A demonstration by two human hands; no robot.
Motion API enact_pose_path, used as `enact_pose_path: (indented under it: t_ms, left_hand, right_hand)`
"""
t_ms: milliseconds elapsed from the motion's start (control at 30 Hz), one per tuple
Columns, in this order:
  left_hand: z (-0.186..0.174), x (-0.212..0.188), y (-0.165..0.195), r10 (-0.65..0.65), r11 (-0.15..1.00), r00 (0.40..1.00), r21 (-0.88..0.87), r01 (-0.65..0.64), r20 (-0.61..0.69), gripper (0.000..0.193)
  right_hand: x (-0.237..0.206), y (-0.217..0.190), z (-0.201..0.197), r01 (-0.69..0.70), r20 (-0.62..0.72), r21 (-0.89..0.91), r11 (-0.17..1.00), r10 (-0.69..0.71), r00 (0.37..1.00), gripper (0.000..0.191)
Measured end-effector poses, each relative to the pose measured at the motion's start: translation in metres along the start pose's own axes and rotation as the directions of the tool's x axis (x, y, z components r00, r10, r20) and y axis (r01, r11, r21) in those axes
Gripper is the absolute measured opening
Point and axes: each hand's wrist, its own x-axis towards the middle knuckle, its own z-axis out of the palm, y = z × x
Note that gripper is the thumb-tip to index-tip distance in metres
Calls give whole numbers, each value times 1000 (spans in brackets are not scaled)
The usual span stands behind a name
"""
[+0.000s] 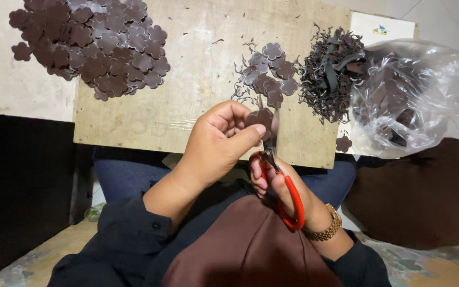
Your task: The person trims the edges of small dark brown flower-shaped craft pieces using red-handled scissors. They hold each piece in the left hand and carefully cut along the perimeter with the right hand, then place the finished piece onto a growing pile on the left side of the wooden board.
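Head view, looking straight down at a pale wooden board (197, 69) resting across the person's lap, scuffed and littered with tiny dark offcuts. Landmark is the board: on its far left corner sits a big heap of brown flower-shaped cutouts (94, 45), spilling onto a second lighter board (27, 90) just beside it on the left. Toward the board's right half lies a smaller cluster of flower cutouts (269, 72), and at its right edge a tangled pile of dark curly trimmings (330, 74). Just off the board's right edge is a clear plastic bag (415, 95) with more brown pieces inside, touching the trimmings pile; one stray flower (343, 143) lies by the board's near right corner. Beyond the board's far right, pale floor tiles; near side, dark cloth and a patterned floor covering. Left hand (216, 141) is over the board's near edge, wrist bent, thumb and fingers pinched shut on a brown flower piece (261, 118) held upright above the board. Right hand (277, 183), just below the board's near edge, grips red-handled scissors (280, 180), fingers through the loops, blades pointing up and meeting the held piece; blade gap too dim to judge. Gold watch (328, 228) on the right wrist, dark sleeves on both arms.
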Motion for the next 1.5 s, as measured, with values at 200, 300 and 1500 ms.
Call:
enact_pose_path:
  t_ms: [200, 300, 1500]
  left_hand:
    - [0, -5, 17, -156, 984, 986, -80, 161, 60, 10]
    - [3, -6, 21, -250, 957, 963, -124, 261, 99, 9]
    - [3, -4, 5, -190, 971, 978, -129, 200, 84, 7]
  right_hand:
    - [2, -7, 6, 19, 16, -111, 994, -17, 1000, 79]
    - [2, -7, 8, 33, 5, -115, 993, -33, 999, 79]
    - [1, 0, 4, 29, -55, -47, 998, -31, 998, 70]
